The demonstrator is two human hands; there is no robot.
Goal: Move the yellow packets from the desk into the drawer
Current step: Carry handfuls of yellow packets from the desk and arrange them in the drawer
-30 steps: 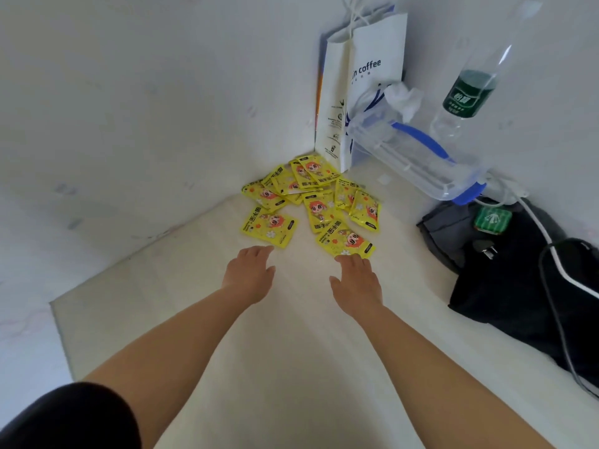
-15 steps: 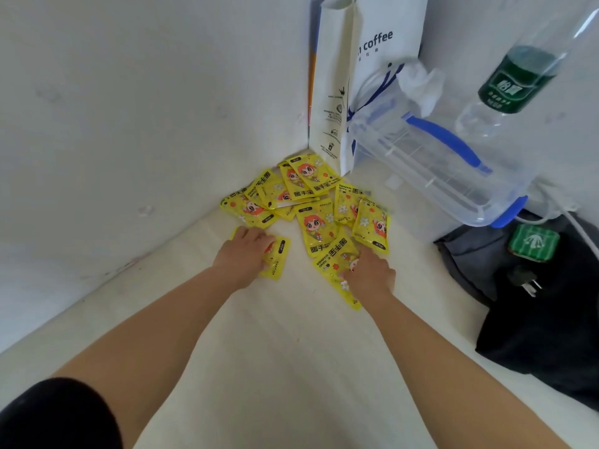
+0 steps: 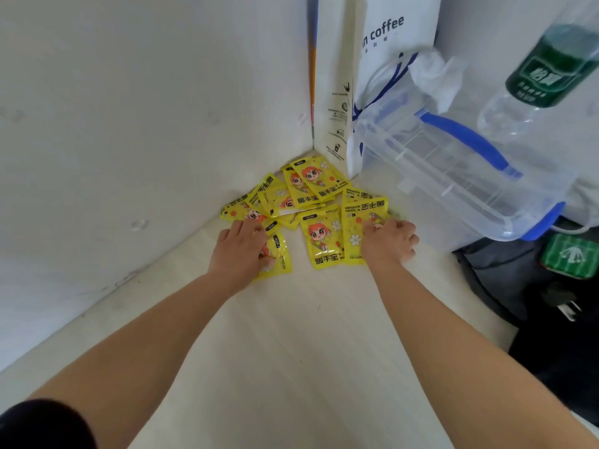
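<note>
Left hand (image 3: 241, 247): lies flat, fingers almost straight, pressing on the nearest of the yellow packets (image 3: 321, 234).
Right hand (image 3: 389, 243): fingers bent, tips on a packet at the right side; whether it grips, I cannot tell.
Bench (image 3: 291, 351): pale surface, carries everything.
Clear box (image 3: 453, 176): blue handle, just right of the packets.
Paper bag (image 3: 337, 92): upright in the corner.
Packets: overlapping heap on the bench, in the corner.
</note>
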